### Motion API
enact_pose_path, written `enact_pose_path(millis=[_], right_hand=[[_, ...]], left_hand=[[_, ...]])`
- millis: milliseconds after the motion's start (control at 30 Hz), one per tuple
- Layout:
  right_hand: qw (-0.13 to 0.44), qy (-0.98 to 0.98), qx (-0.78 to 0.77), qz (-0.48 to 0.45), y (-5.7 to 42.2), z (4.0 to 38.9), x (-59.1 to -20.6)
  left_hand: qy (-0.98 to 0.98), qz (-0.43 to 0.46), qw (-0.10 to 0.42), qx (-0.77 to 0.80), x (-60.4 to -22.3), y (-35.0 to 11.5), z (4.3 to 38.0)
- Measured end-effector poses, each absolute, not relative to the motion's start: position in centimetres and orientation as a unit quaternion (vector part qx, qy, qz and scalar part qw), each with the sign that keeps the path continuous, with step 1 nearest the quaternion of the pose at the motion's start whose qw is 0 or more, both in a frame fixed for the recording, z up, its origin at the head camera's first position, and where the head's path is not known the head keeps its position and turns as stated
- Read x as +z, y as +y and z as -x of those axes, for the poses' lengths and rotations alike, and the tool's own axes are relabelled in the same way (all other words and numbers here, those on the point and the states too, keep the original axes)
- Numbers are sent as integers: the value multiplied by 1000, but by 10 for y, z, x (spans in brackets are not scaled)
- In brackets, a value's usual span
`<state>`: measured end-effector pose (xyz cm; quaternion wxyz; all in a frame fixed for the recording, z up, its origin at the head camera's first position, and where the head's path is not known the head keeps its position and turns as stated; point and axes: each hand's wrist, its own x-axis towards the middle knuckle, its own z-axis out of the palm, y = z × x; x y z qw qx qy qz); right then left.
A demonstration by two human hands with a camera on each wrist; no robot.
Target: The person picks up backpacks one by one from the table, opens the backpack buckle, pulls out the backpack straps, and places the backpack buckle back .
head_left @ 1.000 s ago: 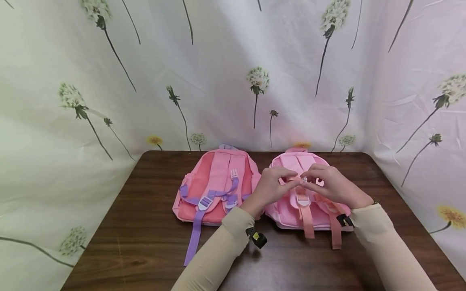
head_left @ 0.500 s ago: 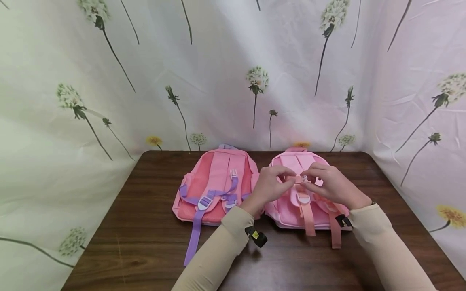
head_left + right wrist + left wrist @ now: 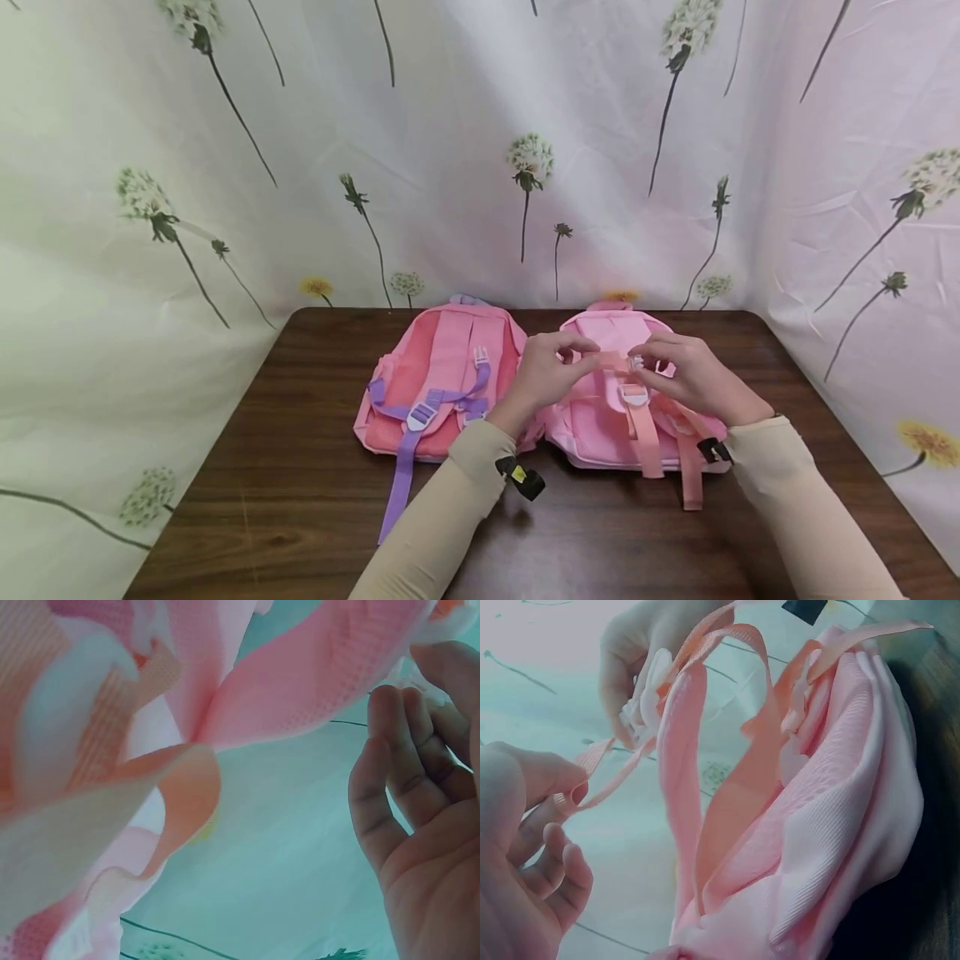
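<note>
The light pink backpack [image 3: 588, 429] lies at the right, its shoulder straps upward. Above it my left hand [image 3: 546, 371] pinches an orange webbing strap [image 3: 612, 361] between thumb and finger. My right hand [image 3: 697, 375] pinches a white plastic buckle [image 3: 636, 363] at the strap's other end. In the left wrist view the orange strap [image 3: 592, 761] runs as a loop from my left fingers to the white buckle [image 3: 649, 694] under my right hand [image 3: 649, 637]. In the right wrist view my right fingers [image 3: 386, 780] are curled, and the buckle is mostly hidden.
A second pink backpack [image 3: 453, 350] with purple straps lies beside it, a loose purple strap [image 3: 401, 492] trailing over the brown table [image 3: 285, 467]. An adjuster [image 3: 634, 394] with a hanging orange strap [image 3: 647, 442] sits below my hands. Flowered curtain [image 3: 450, 167] stands behind.
My hands have drawn apart, the left going left and the right slightly right. More orange strap shows between them, and the adjuster with its hanging strap has shifted right and up.
</note>
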<state>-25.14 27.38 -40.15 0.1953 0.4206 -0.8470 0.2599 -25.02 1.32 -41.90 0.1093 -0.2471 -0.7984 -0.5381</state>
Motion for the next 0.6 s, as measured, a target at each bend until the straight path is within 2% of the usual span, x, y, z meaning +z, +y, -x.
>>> enact_pose_path(millis=[200,500,600], right_hand=[[204,-848,255,-417,274,252,-399],[232,-837,282,-409,272,250,-396],[241,-835,286,-404,271,250,-395]], left_hand=[[-787,247,90,-558,-420,15,251],[-786,252,5,-564,-420,16,251],[-791,266,-8,-551,-420,16,252]])
